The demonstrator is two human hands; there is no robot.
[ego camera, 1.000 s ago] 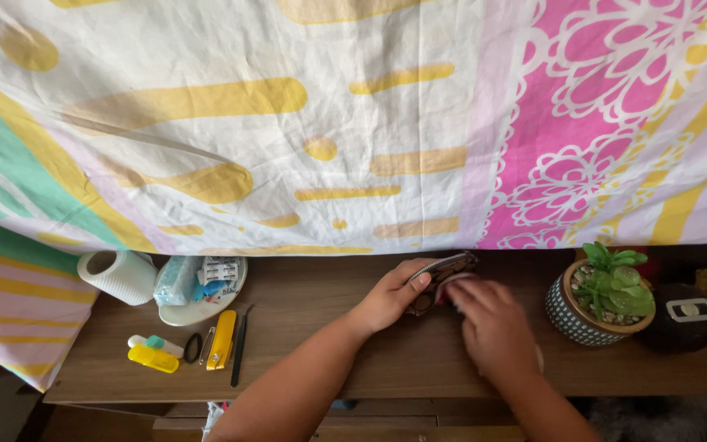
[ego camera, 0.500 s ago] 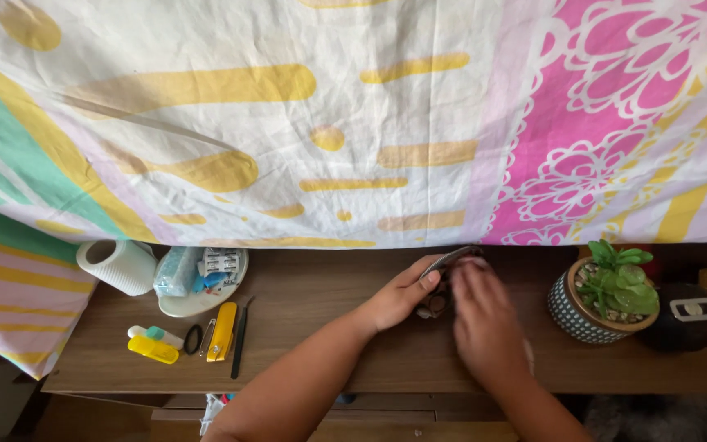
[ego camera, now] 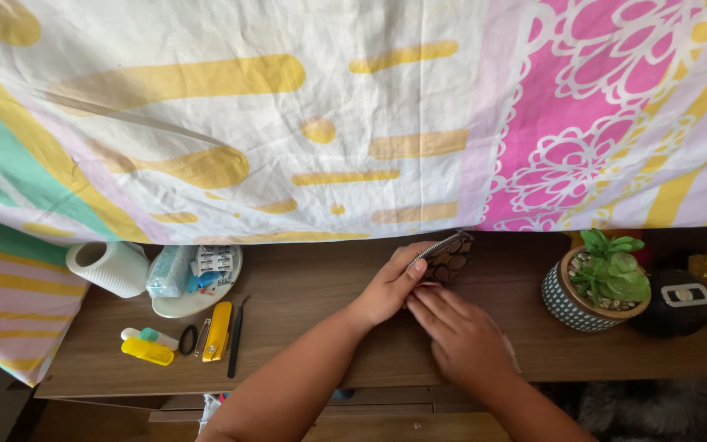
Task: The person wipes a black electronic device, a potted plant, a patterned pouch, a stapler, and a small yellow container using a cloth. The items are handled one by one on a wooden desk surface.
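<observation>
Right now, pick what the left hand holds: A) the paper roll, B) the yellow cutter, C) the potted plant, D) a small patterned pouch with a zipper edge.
D: the left hand grips the pouch by its zipper edge at the back of the shelf, with the right hand just below it.

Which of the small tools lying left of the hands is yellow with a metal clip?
The yellow folding knife, between the small scissors and the thin black tweezers. The yellow tube farther left is plastic and has no clip.
</observation>
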